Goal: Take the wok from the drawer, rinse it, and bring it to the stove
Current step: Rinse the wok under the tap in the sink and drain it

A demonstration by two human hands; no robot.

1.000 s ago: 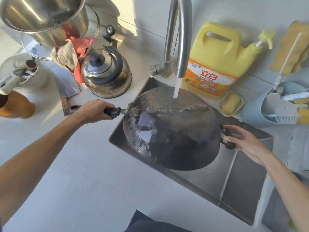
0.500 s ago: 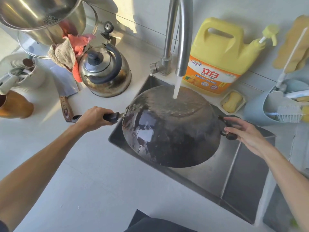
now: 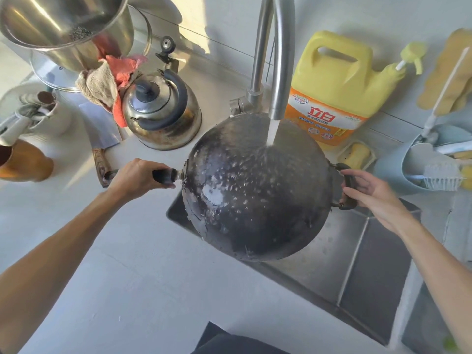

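Left grip (image 3: 135, 177) and right grip (image 3: 375, 195) clasp the wok (image 3: 250, 195) beneath faucet (image 3: 279, 60), kettle (image 3: 163, 111) beside.

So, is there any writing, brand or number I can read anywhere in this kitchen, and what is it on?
"立白": large red characters on the orange label of the yellow detergent jug.
Smaller print and round badges on that label: too blurred to read.
Wok, kettle, soap dish: no writing visible.
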